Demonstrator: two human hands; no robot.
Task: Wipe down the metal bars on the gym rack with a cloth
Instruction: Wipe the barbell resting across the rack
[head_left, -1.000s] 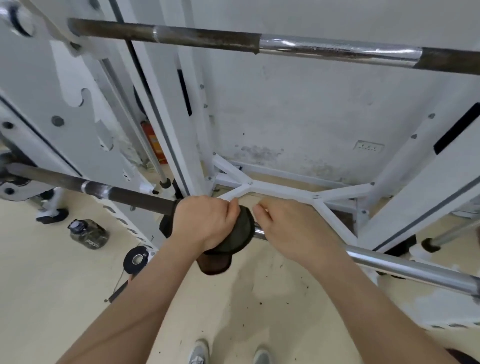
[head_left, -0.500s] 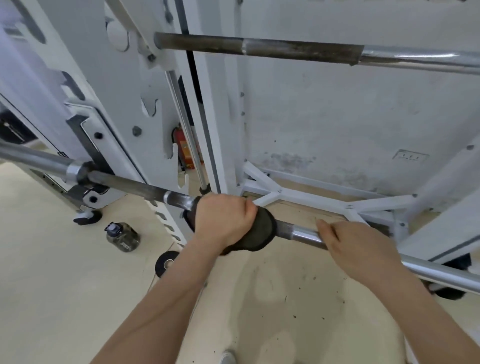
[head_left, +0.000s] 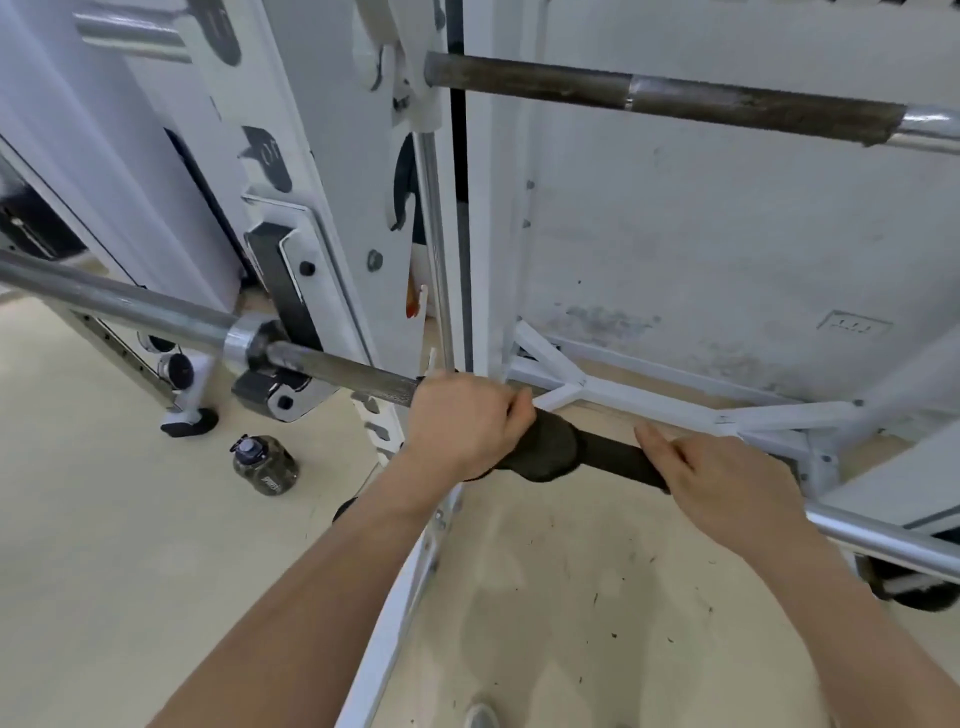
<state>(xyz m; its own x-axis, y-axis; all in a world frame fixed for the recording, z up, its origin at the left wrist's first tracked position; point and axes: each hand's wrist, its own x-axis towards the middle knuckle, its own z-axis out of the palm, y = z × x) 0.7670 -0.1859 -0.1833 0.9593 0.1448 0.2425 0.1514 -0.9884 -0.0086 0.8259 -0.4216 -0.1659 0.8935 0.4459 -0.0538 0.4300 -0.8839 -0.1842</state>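
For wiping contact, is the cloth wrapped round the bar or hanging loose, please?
Wrapped: the cloth encircles the lower bar, gripped by the left hand.

Not much was legible. On the white rack upright (head_left: 332, 171), far left, a dark notch marking (head_left: 266, 156) carried pale digits that looked like "10", tilted & blurred, so not certain. A 2nd dark marking (head_left: 222, 31) higher up on the same upright showed a pale stroke, poss. a digit, unreadable. The bottle (head_left: 265, 464) on the floor (head_left: 104, 519), near left, had a pale label (head_left: 271, 481) w/ print too small to read. The socket plate (head_left: 853, 326) on the far wall, right, showed only tiny marks.
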